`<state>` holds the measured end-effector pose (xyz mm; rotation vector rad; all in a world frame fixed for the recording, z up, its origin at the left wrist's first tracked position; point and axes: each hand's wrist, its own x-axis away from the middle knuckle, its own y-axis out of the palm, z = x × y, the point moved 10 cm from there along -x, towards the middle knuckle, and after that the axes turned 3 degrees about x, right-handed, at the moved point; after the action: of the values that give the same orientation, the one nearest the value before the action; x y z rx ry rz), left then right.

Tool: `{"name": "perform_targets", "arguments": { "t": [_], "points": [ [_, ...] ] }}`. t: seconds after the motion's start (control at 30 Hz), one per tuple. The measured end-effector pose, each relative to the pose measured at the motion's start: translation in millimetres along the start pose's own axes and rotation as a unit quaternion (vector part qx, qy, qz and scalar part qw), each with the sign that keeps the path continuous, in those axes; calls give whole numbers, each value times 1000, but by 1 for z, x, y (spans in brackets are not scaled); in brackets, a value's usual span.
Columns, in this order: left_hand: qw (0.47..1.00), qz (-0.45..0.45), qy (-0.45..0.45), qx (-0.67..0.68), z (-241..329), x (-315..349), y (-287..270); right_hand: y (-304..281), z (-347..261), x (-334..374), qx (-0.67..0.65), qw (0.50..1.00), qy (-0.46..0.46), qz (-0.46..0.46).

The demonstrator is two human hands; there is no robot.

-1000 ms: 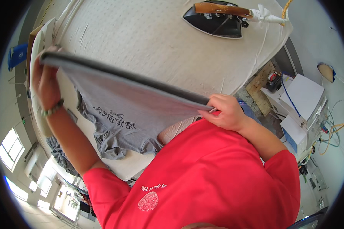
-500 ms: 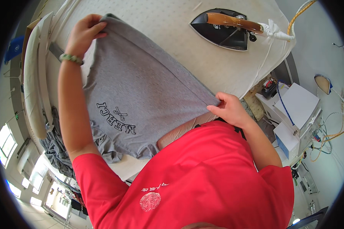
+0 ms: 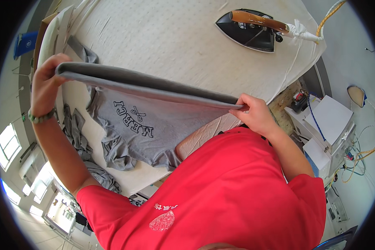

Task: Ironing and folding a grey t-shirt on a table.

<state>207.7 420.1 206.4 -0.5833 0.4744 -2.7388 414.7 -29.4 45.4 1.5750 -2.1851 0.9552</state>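
Note:
Stretched between my hands is a grey knit shirt (image 3: 171, 112) with dark lettering and a bow-shaped motif on its front. My left hand (image 3: 48, 85) grips the far left end of its hem edge, raised above the board. At the other end, my right hand (image 3: 257, 114) pinches the hem close to my body. Between the two hands the hem gapes, showing the darker inside. The shirt's sleeves and neck end lie crumpled on the cream padded ironing table (image 3: 154, 46), toward me on the left.
A black iron (image 3: 246, 35) with a brown handle rests at the far right of the table, its cord wrapped in white cloth. More grey garments (image 3: 77, 129) lie bunched at the left edge. A white machine (image 3: 327, 118) stands to the right, beyond the table.
My left hand has moved left and nearer to me, swinging the hem edge down and opening it. A grey strip of fabric behind it shows more. My right hand stays nearly in place.

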Motion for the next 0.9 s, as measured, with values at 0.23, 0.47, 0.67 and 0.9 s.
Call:
{"name": "perform_targets", "arguments": {
  "t": [0.23,0.47,0.67,0.9],
  "points": [
    [960,231,134,-83,48,24,-47,-10,-53,41,-11,994,-106,-15],
    [948,231,70,-208,-22,-122,55,-2,37,-10,48,998,45,20],
    [940,198,3,-276,-101,-204,113,7,80,-36,93,990,105,22],
    [932,222,13,-286,-121,-208,121,-7,-22,-67,361,931,31,51]
  ]
}}
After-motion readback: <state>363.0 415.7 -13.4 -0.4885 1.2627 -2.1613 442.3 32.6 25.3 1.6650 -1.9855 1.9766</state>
